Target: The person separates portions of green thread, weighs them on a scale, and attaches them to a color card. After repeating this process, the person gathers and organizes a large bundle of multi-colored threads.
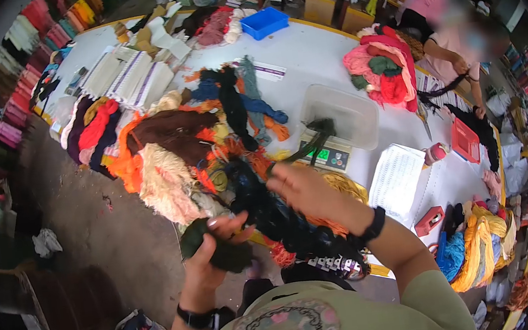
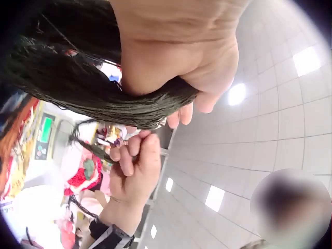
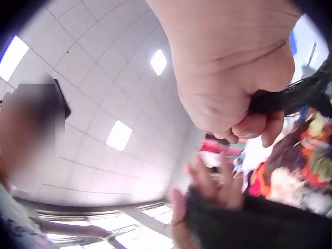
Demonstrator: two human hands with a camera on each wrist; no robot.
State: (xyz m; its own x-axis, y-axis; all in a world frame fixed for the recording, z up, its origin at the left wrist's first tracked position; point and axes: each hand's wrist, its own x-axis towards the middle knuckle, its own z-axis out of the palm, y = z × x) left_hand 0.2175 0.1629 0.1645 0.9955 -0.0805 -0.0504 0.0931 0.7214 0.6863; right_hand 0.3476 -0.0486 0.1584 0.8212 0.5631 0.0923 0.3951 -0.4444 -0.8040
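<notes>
In the head view my left hand (image 1: 202,269) grips a dark green, nearly black skein of yarn (image 1: 237,255) between thumb and fingers, low at the table's near edge. The left wrist view shows the skein (image 2: 83,98) as a thick loop of fine strands through that hand. My right hand (image 1: 310,193) is held to the right of it, fingers curled round a thinner dark bundle of yarn (image 3: 290,99). This bundle's loose tail (image 1: 321,133) stretches over a digital scale (image 1: 337,158) with a lit green display. Shiny black skeins (image 1: 269,204) lie below and between the hands.
A clear plastic tub (image 1: 360,117) stands at the scale. Heaps of coloured yarn, including a brown skein (image 1: 171,133), spread to the left. A printed sheet (image 1: 397,172), a red tray (image 1: 465,140) and a blue tray (image 1: 265,23) lie on the table. Another person works at the far right.
</notes>
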